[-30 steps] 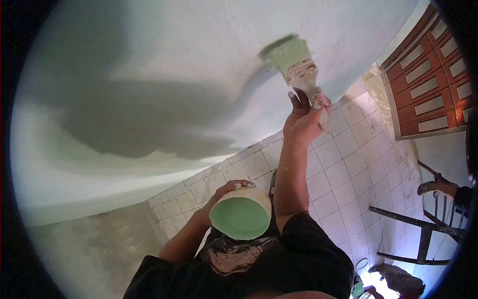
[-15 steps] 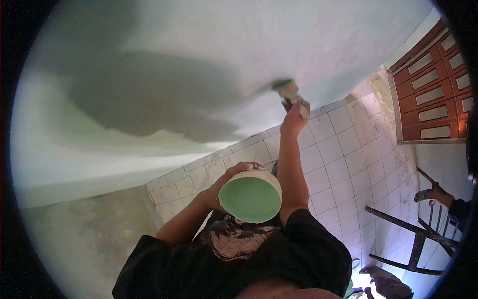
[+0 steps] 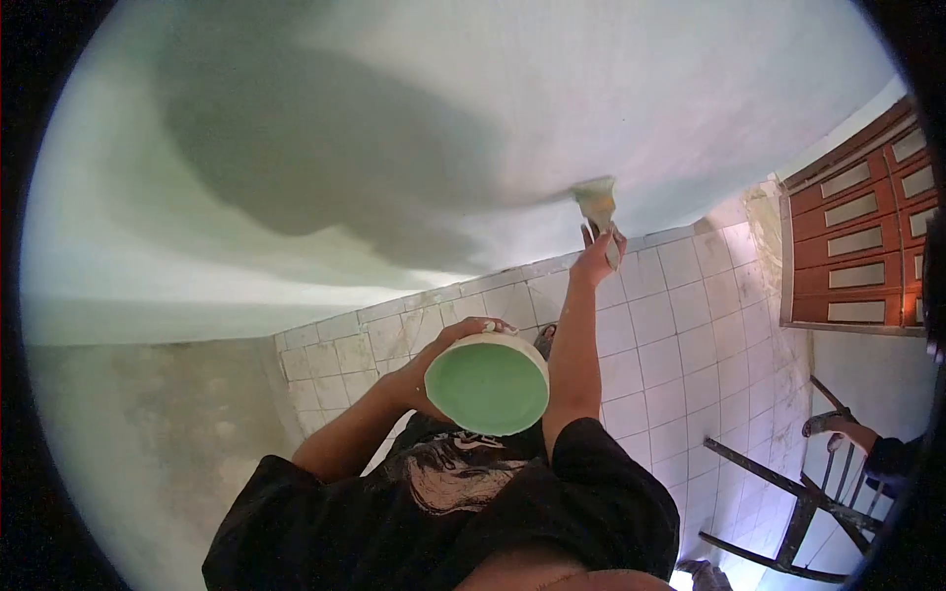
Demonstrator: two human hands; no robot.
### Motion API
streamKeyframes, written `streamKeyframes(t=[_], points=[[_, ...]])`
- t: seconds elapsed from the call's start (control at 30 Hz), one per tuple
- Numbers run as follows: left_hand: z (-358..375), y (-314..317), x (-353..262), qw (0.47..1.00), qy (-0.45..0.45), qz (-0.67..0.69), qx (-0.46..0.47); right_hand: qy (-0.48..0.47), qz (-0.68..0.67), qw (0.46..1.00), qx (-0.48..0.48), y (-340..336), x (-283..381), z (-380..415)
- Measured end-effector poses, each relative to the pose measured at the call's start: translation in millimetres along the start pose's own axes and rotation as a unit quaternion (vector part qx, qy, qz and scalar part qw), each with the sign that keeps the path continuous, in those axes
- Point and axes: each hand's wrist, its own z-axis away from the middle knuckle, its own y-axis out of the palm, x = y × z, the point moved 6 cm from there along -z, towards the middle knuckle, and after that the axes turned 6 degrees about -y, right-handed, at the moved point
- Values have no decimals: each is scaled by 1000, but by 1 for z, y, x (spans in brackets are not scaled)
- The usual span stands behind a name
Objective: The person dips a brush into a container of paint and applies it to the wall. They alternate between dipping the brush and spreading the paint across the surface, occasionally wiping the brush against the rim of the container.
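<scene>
My right hand (image 3: 595, 258) grips the handle of a flat paintbrush (image 3: 597, 204), arm stretched out. The brush's bristles press against the pale green wall (image 3: 591, 89) low down, just above the tiled floor. My left hand (image 3: 443, 355) holds a round white bowl (image 3: 486, 382) of light green paint close to my chest, its open top facing me. A large dark shadow falls on the wall to the left of the brush.
White floor tiles (image 3: 680, 335) run below the wall. A brown panelled door (image 3: 862, 246) stands at the right. A dark metal frame (image 3: 788, 502) sits at lower right, with another person's sandalled foot (image 3: 838, 426) resting by it.
My right hand has stretched farther away and swept the brush down the wall toward the floor. The bowl has stayed near my chest, shifting slightly right.
</scene>
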Motion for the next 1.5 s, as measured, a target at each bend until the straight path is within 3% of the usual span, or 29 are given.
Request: streamKeyframes(t=[0.07,0.17,0.23,0.3,0.37,0.43,0.57,0.63,0.7,0.73,0.8,0.83,0.9,1.0,1.13,1.23,1.27,1.3,1.47,1.5], points=[[5,4,-15,1000,-5,-13,-6,69,47,993,-88,-40,-30,0],[22,-2,8,999,-35,3,-5,64,105,989,-80,-44,-34,-4],[28,2,16,997,-68,36,1,32,94,993,-59,-5,-18,-7],[21,6,-11,1000,27,12,0,7,17,999,-50,52,35,-1],[30,4,-1,1000,8,18,-3,18,-40,997,-68,86,90,6],[30,4,5,1000,-8,23,-5,5,-186,979,-77,97,115,4],[28,-1,11,998,13,56,-9,-46,-117,992,-28,86,68,1],[24,-1,8,999,13,52,-9,13,-64,997,-49,51,23,10],[18,5,-20,995,102,14,4,27,18,999,-43,0,-12,10],[24,5,-19,994,104,13,1,28,18,999,-39,-10,-18,11],[26,2,-10,998,41,37,-14,88,144,977,-130,-21,-13,8],[26,4,-12,998,48,36,-12,85,94,986,-111,-13,-9,2],[24,11,-36,993,114,3,-8,30,68,995,-69,50,45,-8],[25,13,-38,993,119,-8,-9,-68,-32,997,-3,147,165,-6],[22,24,-55,989,147,-18,-11,-75,-140,987,31,184,244,-11],[17,25,-59,987,159,-21,-1,-68,-147,986,35,154,201,-21],[17,25,-59,989,142,11,-43,-41,-130,990,32,138,169,-19],[18,23,-58,988,123,42,-84,-62,-72,994,46,118,140,-14],[19,22,-57,990,130,-37,-38,-4,66,998,-14,-9,21,-11],[18,22,-57,990,120,-60,-37,48,131,989,-49,-34,2,-12]])
